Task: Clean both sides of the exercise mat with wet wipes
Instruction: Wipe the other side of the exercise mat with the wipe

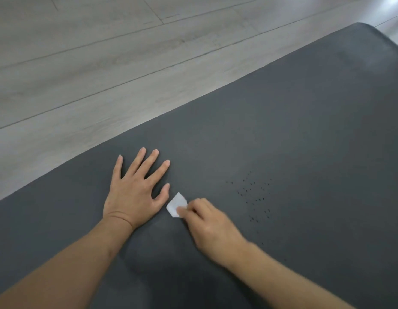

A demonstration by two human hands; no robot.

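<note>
A dark grey exercise mat (282, 130) lies flat on the floor and fills most of the view. My left hand (135, 190) rests palm down on it with fingers spread and straight. Just to its right, my right hand (207, 224) pinches a small folded white wet wipe (176, 204) and holds it against the mat's surface. The right hand is a little blurred. A patch of small dark dots (253, 195) marks the mat to the right of the wipe.
Light grey wood-look floor (104, 63) runs along the mat's far left edge. The mat's rounded far corner (367, 27) shows at the top right.
</note>
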